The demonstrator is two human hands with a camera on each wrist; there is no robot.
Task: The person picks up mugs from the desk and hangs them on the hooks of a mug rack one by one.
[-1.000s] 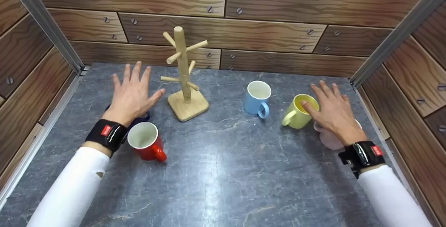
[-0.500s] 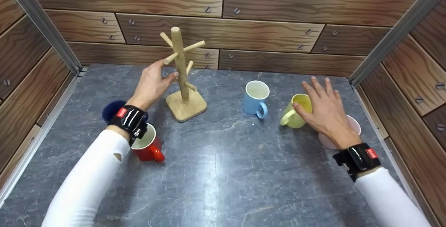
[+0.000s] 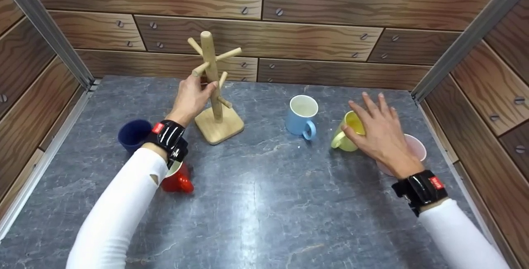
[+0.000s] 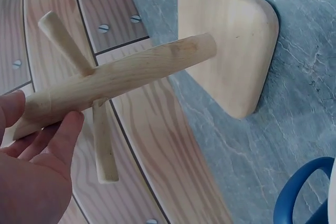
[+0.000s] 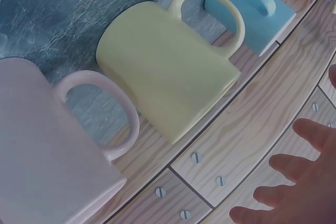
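Rack: left of table centre; long axis upright. Left hand nearer: thumb and fingers pinch post from left side, below upper pegs. Right hand: fingers spread, holds nothing; near yellow mug, well apart from rack.

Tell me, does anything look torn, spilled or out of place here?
One oddity: the white left sleeve has a small hole just below the black wristband, a gap in otherwise unbroken cloth. I cannot tell whether it is a tear or a made opening. All five mugs stand upright, and no spill shows.
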